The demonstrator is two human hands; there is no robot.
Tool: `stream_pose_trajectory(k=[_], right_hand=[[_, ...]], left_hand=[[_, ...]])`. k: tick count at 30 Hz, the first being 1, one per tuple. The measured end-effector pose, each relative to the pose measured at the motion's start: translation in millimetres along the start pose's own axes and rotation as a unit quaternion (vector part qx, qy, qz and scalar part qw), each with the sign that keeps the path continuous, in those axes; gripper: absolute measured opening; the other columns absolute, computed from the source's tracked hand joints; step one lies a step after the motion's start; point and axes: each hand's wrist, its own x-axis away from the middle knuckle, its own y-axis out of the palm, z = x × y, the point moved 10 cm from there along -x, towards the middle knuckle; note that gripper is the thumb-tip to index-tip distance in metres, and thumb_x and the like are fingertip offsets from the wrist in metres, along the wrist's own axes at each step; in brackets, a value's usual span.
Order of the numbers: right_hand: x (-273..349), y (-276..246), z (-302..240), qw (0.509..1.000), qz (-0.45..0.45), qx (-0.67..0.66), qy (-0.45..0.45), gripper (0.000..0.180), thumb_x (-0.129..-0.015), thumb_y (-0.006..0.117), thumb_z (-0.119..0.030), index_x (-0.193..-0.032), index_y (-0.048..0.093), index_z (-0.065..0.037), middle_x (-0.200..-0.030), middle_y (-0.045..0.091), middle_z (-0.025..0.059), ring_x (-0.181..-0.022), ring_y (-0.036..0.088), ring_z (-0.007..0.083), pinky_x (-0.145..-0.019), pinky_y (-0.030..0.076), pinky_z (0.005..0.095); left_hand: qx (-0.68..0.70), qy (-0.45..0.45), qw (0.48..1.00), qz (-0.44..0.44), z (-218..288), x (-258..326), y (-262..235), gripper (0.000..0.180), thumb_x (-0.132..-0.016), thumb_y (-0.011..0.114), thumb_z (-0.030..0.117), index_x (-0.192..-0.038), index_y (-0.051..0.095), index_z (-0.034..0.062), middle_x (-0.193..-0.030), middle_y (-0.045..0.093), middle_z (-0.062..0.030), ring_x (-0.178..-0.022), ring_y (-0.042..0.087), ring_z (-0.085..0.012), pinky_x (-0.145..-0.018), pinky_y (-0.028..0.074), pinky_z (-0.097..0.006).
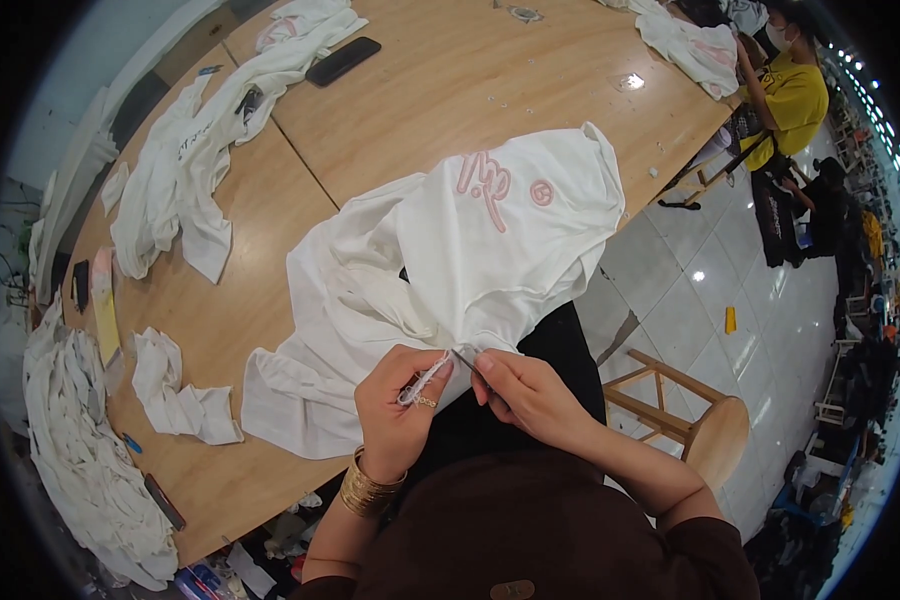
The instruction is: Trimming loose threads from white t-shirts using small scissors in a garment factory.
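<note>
A white garment (510, 265) with pink raised lettering and a small round pink emblem lies over the table edge and my lap. My left hand (390, 400), with rings and gold bangles, is closed on the garment's near end. A frayed white edge or bundle of threads (426, 383) lies along its fingers. Between the thumb and fingers of my right hand (535, 395) is a thin dark metal tool (463, 359), its tip pointing at the cloth by my left fingertips. Its exact kind is too small to make out.
More white garments (185, 170) and a cloth pile (90, 450) cover the wooden table's (400, 90) left side. A black phone (344, 61) lies at the back. To the right stands a wooden stool (715, 435); a person in yellow (795, 105) sits at the far right.
</note>
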Motion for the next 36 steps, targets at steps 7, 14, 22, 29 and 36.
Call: stream_pose_trajectory(k=[7,14,22,29,36], right_hand=[[8.8,-5.0,-14.5,0.998,0.011,-0.036,0.045,0.044,-0.098,0.032,-0.037,-0.075,0.049,-0.004,-0.048,0.037,-0.0011,-0.042,0.033,0.0061,-0.043,0.029,0.0218],[16.8,3.9,-10.9,0.997,-0.029,-0.024,0.074,0.045,-0.098,0.032,-0.038,-0.077,0.050,-0.004,-0.048,0.039,-0.0005,-0.043,0.034,0.0064,-0.044,0.029,0.0227],[16.7,-1.2,-10.9,0.998,-0.003,0.026,0.060,0.044,-0.098,0.034,-0.037,-0.076,0.051,-0.003,-0.048,0.039,-0.0001,-0.044,0.036,0.0070,-0.045,0.031,0.0238],[13.9,-8.1,-13.3,0.992,0.008,0.112,0.049,0.039,-0.096,0.040,-0.034,-0.078,0.051,-0.002,-0.048,0.044,0.0077,-0.043,0.045,0.0174,-0.046,0.036,0.0309],[12.0,-15.0,-29.2,0.954,0.069,0.284,-0.059,0.032,-0.093,0.047,-0.030,-0.079,0.051,-0.002,-0.058,0.051,0.0185,-0.058,0.053,0.0381,-0.051,0.040,0.0418]], left_hand=[[0.056,-0.017,0.998,-0.001,-2.3,1.2,1.5,0.009,-0.081,0.061,0.001,-0.089,0.064,-0.0003,-0.075,0.058,-0.0041,-0.065,0.050,-0.0099,-0.059,0.040,-0.021],[0.058,-0.020,0.998,0.004,-2.0,0.2,-0.3,0.010,-0.080,0.061,0.000,-0.090,0.064,-0.0002,-0.077,0.058,-0.0040,-0.066,0.051,-0.0093,-0.060,0.040,-0.021],[0.014,-0.005,1.000,0.006,5.6,0.0,-3.2,0.011,-0.079,0.063,0.000,-0.090,0.065,0.0016,-0.076,0.059,-0.0054,-0.063,0.052,-0.0111,-0.058,0.041,-0.022],[-0.051,0.036,0.998,-0.020,13.4,-1.5,-0.2,0.016,-0.077,0.065,0.000,-0.092,0.065,0.0026,-0.076,0.059,-0.0064,-0.061,0.053,-0.0132,-0.055,0.041,-0.021],[-0.019,0.010,0.999,-0.040,6.9,-3.4,1.3,0.013,-0.079,0.063,0.002,-0.091,0.065,0.0021,-0.073,0.057,-0.0061,-0.061,0.051,-0.0133,-0.056,0.040,-0.022]])
